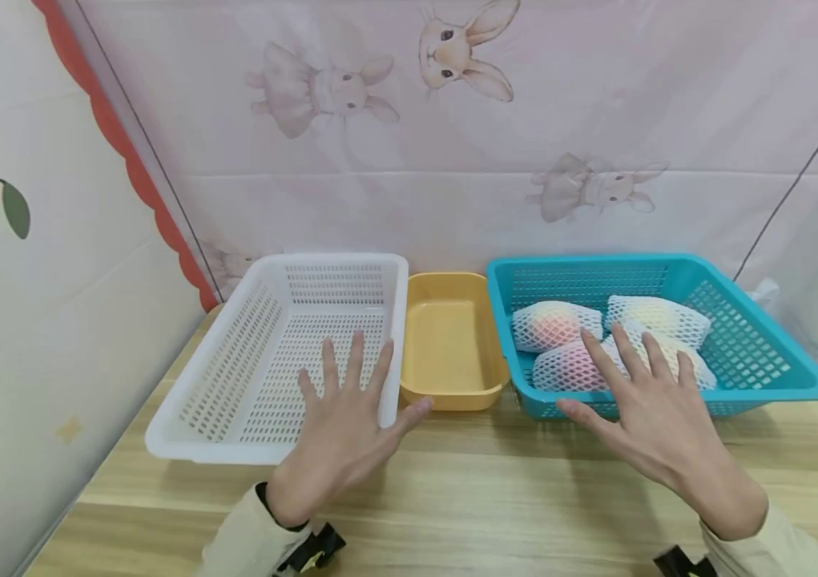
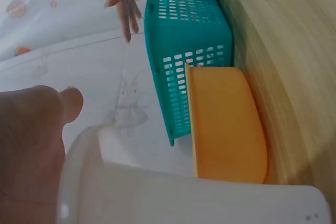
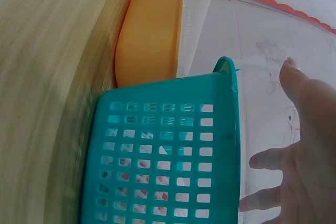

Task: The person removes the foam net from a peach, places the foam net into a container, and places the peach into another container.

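My left hand (image 1: 342,425) hovers over the near right corner of a white slotted basket (image 1: 192,393), fingers spread and holding nothing. Over the front rim of a teal basket (image 1: 755,320) is my right hand (image 1: 657,417), its fingers also spread and nothing in its grasp. Inside the teal basket lie several pieces of round produce in white foam nets; a pinkish one (image 1: 556,327) and a pale yellow one (image 1: 657,319) show, partly covered by the right hand's fingers at the front. Between the two baskets stands a yellow plastic tub (image 1: 452,344) with nothing visible in it.
All three containers stand on a wood-grain table (image 1: 481,497), close to a rabbit-print wall covering (image 1: 409,200) at the back. A white wall covering with a red scalloped edge (image 1: 116,132) runs along the left. Some clear plastic (image 1: 765,292) shows behind the teal basket.
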Tool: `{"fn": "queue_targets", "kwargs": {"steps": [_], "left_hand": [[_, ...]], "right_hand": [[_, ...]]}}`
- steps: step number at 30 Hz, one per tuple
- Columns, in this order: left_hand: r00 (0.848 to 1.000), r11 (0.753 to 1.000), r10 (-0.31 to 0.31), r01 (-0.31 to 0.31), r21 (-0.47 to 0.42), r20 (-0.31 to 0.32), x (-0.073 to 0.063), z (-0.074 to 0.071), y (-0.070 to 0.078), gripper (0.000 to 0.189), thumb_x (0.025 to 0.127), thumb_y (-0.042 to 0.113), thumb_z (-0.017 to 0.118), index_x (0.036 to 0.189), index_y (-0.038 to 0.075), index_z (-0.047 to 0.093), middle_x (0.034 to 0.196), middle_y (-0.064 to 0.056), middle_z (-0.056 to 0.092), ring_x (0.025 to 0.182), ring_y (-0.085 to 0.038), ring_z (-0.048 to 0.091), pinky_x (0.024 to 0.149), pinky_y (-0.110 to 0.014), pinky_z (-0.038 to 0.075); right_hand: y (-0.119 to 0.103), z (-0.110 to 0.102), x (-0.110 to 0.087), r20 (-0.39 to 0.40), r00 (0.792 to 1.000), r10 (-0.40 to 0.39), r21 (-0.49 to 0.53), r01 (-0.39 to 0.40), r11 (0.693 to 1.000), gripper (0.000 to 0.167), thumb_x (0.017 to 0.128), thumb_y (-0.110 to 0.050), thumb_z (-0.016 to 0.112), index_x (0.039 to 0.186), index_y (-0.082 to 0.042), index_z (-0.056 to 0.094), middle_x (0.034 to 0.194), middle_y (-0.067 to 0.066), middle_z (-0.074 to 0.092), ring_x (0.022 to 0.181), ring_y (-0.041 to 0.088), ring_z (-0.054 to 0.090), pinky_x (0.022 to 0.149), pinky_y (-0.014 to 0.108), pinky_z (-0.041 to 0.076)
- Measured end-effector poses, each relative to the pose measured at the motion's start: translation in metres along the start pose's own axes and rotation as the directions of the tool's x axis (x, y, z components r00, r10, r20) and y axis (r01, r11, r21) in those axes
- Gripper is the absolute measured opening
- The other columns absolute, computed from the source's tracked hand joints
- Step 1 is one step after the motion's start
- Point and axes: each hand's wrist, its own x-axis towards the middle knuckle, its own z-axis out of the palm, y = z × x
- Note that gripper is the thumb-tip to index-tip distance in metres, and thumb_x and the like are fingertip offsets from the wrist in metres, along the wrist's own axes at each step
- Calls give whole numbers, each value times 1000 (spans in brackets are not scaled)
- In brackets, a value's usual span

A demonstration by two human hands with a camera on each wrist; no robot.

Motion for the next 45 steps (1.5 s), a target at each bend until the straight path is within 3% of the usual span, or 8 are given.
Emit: {"fn": "queue_targets", "kwargs": {"steps": [4, 11, 17, 22, 25, 28, 35, 45], "left_hand": [[1000, 1000, 11, -11, -22, -6, 6, -5, 14, 87, 88, 78, 20, 156, 23, 11, 159, -13, -7, 140, -49, -13, 104, -73, -3], [996, 996, 72, -74, -47, -43, 19, -5, 63, 79, 95, 68, 16, 155, 16, 18, 159, -19, 3, 141, -49, -6, 110, -66, 2], [987, 988, 127, -135, -79, -97, 30, 4, 91, 72, 101, 57, 24, 146, 3, 38, 152, -24, 28, 138, -49, 23, 110, -59, 23], [973, 988, 147, -153, -22, -179, 40, 10, 101, 65, 102, 51, 30, 129, -4, 52, 129, -23, 50, 109, -40, 54, 93, -47, 47], [969, 990, 143, -144, 10, -200, 46, 14, 106, 61, 102, 51, 31, 109, -3, 58, 106, -18, 55, 86, -31, 57, 76, -37, 52], [977, 993, 115, -115, 13, -179, 53, 19, 110, 57, 102, 50, 33, 97, -1, 57, 92, -13, 52, 76, -25, 53, 65, -32, 49], [999, 999, 25, -26, -19, -49, 70, 32, 119, 66, 98, 58, 30, 104, -2, 56, 92, -12, 51, 82, -24, 51, 71, -34, 47], [996, 976, 84, -82, 203, -1, 87, 46, 119, 75, 91, 72, 25, 94, 4, 57, 84, -8, 52, 77, -21, 45, 70, -31, 42]], "right_hand": [[3, -5, 4, 64, 998, -1, -6, 2, 1000, 86, 90, -67, 46, 155, -16, 21, 151, 27, 28, 132, 56, 26, 97, 77, 14], [17, -20, 22, 136, 991, 2, -65, 7, 998, 80, 93, -67, 40, 150, -11, 34, 146, 29, 36, 128, 53, 35, 97, 75, 20], [23, -21, 34, 139, 990, -33, -31, 38, 999, 75, 96, -58, 43, 144, -1, 41, 138, 32, 45, 119, 52, 46, 89, 66, 41], [27, -17, 43, 166, 984, -68, 13, 67, 998, 63, 95, -45, 57, 133, 5, 52, 126, 34, 53, 102, 48, 59, 72, 57, 52], [29, -13, 49, 192, 979, -76, 17, 74, 997, 57, 94, -37, 61, 130, 7, 54, 123, 35, 55, 100, 47, 60, 74, 58, 51], [31, -10, 54, 214, 975, -67, 17, 65, 998, 57, 92, -35, 64, 129, 8, 55, 122, 34, 56, 101, 47, 60, 76, 58, 51], [35, -3, 62, 258, 966, -18, 26, 11, 1000, 69, 79, -37, 78, 127, 8, 56, 117, 32, 59, 99, 46, 60, 72, 56, 52], [37, 7, 73, 342, 938, -57, 42, 45, 998, 64, 75, -29, 82, 126, 3, 58, 112, 26, 63, 100, 45, 59, 73, 58, 52]]}}
